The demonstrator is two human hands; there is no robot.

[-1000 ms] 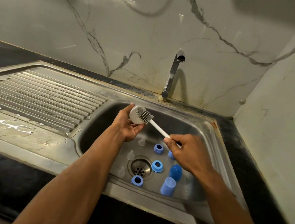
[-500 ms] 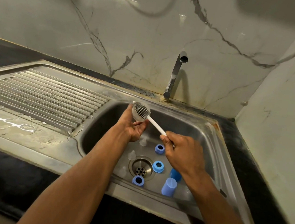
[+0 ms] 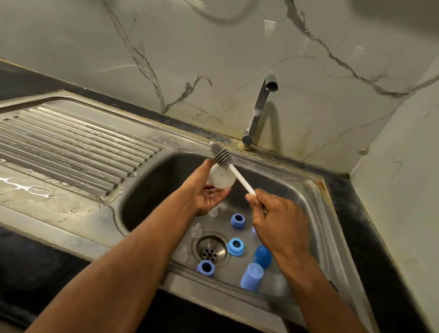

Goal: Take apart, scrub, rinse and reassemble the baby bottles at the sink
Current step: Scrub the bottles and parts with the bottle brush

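My left hand [image 3: 205, 191] holds a clear baby bottle [image 3: 221, 178] above the steel sink [image 3: 321, 228], its round end turned toward me. My right hand [image 3: 277, 224] grips the white handle of a bottle brush [image 3: 220, 155]. The grey bristle head lies over the bottle's top edge. On the sink floor lie three blue collar rings [image 3: 237, 220] [image 3: 236, 246] [image 3: 206, 268], two blue caps [image 3: 252, 276] [image 3: 262, 256] and clear teats [image 3: 197, 230] near the drain [image 3: 209, 250].
A chrome tap [image 3: 260, 106] stands at the back of the sink, with no water running. A wet ribbed draining board [image 3: 64, 142] stretches to the left. Marble walls close in behind and on the right, above a dark counter [image 3: 382, 233].
The brush head has slid up and left past the bottle's rim. The bottle has turned so more of its round end faces me. My right hand has shifted slightly.
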